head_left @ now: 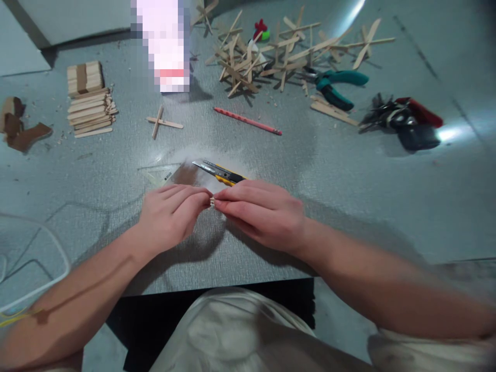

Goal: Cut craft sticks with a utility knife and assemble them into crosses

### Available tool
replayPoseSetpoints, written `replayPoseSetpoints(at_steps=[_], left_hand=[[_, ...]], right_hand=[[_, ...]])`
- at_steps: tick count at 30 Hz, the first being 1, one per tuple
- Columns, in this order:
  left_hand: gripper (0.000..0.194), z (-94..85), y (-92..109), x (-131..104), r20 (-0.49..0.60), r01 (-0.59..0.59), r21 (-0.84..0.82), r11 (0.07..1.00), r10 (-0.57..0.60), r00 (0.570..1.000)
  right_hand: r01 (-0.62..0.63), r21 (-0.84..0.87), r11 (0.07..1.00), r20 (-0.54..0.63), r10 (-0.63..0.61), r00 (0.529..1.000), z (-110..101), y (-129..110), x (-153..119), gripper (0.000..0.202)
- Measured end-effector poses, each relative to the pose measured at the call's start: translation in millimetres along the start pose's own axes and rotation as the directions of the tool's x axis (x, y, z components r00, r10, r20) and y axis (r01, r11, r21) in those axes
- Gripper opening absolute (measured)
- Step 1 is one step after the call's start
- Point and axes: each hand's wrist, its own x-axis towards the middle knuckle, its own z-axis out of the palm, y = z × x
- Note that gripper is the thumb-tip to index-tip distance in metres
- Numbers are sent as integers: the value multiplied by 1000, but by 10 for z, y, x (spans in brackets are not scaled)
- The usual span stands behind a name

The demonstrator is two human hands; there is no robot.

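Observation:
My left hand (pixel 172 213) and my right hand (pixel 263 212) meet fingertip to fingertip above the grey table. Both pinch a few small pale wooden pieces (pixel 212 202), mostly hidden by the fingers. Just beyond them lies a yellow and black utility knife (pixel 222 173), its blade pointing left and its rear end behind my right hand. A clear set square (pixel 158 174) and a brown patch (pixel 186 173) are beyond my left hand. Farther off, two crossed sticks (pixel 165 123) lie left of a red pencil (pixel 248 122).
Stacked wooden sticks (pixel 91 112) lie at the left, near torn brown pieces (pixel 29 136). Many crossed-stick shapes (pixel 238 67) spread across the back. Green-handled pliers (pixel 337 85) and a dark tool bundle (pixel 411 121) lie at the right. A white cable (pixel 58 243) curves at the left.

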Motion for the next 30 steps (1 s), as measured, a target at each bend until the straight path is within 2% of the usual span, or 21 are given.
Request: replayPoseSetpoints(at_steps=[6, 13, 17, 21, 25, 30], left_hand=[[12, 11, 14, 4, 32, -35, 61, 997, 33, 999], [11, 61, 12, -1, 72, 8, -27, 1000, -6, 997], [9, 36, -3, 12, -33, 87, -48, 995, -89, 995], [11, -21, 33, 26, -150, 135, 36, 990, -128, 980], [12, -28, 107, 18, -215, 135, 82, 987, -115, 970], [17, 1, 147, 24, -223, 164, -18, 986, -164, 961]], right_hand=[[-24, 44, 999, 1, 24, 1000, -5, -16, -14, 17], [37, 37, 999, -7, -37, 999, 7, -15, 4, 14], [-48, 12, 999, -6, 49, 999, -15, -25, -21, 14], [-115, 29, 993, -42, 116, 992, -45, -69, -40, 15], [-93, -15, 996, -50, 93, 994, -69, -121, -36, 16], [-56, -75, 996, -38, 53, 998, -86, -159, -24, 12]])
